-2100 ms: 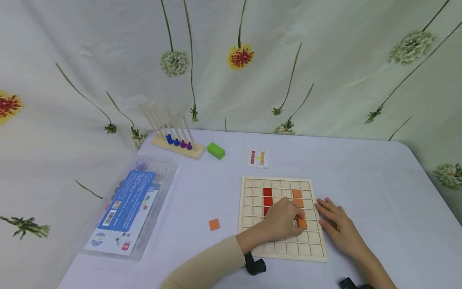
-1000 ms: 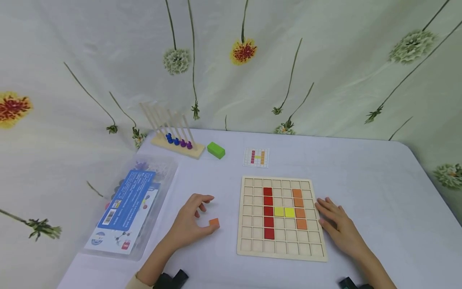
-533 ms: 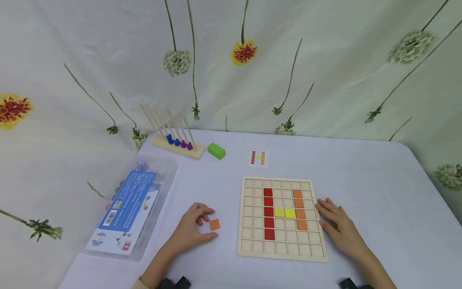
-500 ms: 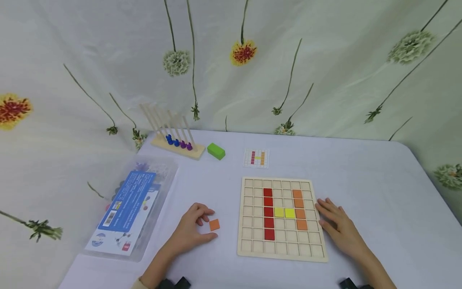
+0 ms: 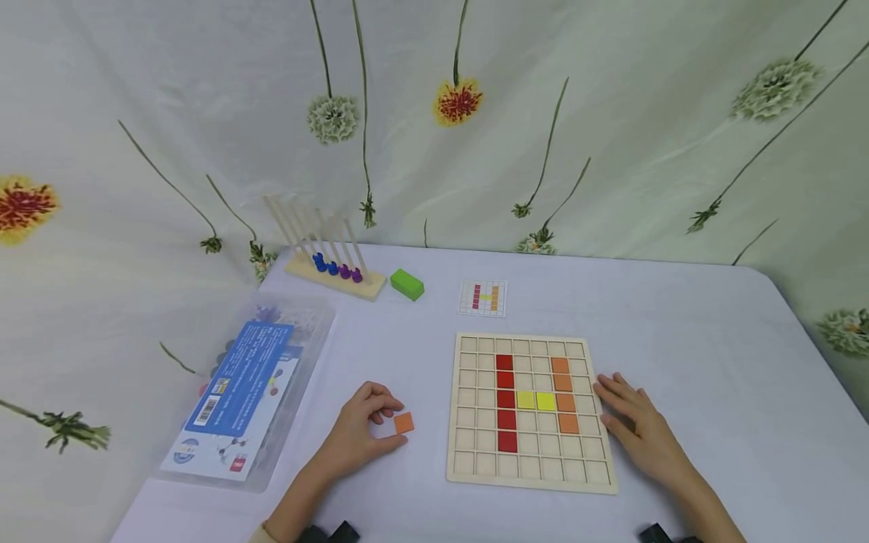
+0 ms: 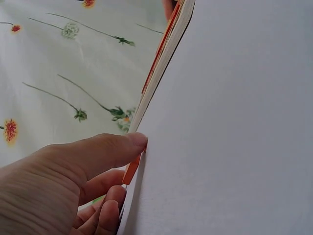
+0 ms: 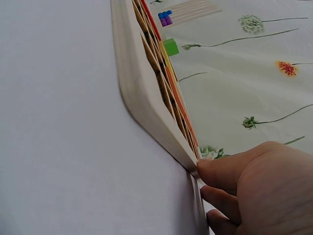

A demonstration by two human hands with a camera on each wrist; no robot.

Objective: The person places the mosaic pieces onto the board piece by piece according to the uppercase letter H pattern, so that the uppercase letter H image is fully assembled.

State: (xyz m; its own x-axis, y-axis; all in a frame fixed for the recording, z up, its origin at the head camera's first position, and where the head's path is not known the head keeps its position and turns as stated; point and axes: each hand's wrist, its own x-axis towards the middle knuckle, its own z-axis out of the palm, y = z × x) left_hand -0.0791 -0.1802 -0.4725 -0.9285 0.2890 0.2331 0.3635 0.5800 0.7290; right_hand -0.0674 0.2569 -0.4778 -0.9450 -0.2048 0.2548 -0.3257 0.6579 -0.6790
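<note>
Beside an orange square tile (image 5: 403, 422) on the tabletop is my left hand (image 5: 356, 431), its curled fingers and thumb at opposite edges of the tile. The left wrist view shows the tile (image 6: 131, 169) between the thumb and fingertips. To the right lies a wooden grid board (image 5: 475, 467). It bears a red column (image 5: 506, 400), two yellow tiles (image 5: 535, 400) and an orange column (image 5: 563, 392). My right hand (image 5: 638, 422) rests by the board's right edge, fingers relaxed. The right wrist view puts its thumb against the board's corner (image 7: 188, 159).
A small pattern card (image 5: 483, 299) lies behind the board. Farther left stand a green block (image 5: 407, 284) and a peg rack (image 5: 336, 282) with blue and purple beads. A clear plastic case (image 5: 244, 400) with a blue label lies at left. Floral cloth (image 5: 407, 151) hangs behind.
My left hand has left the board for the loose orange tile on the left, and its thumb and fingers have drawn in around it. The right hand has stayed by the board's edge.
</note>
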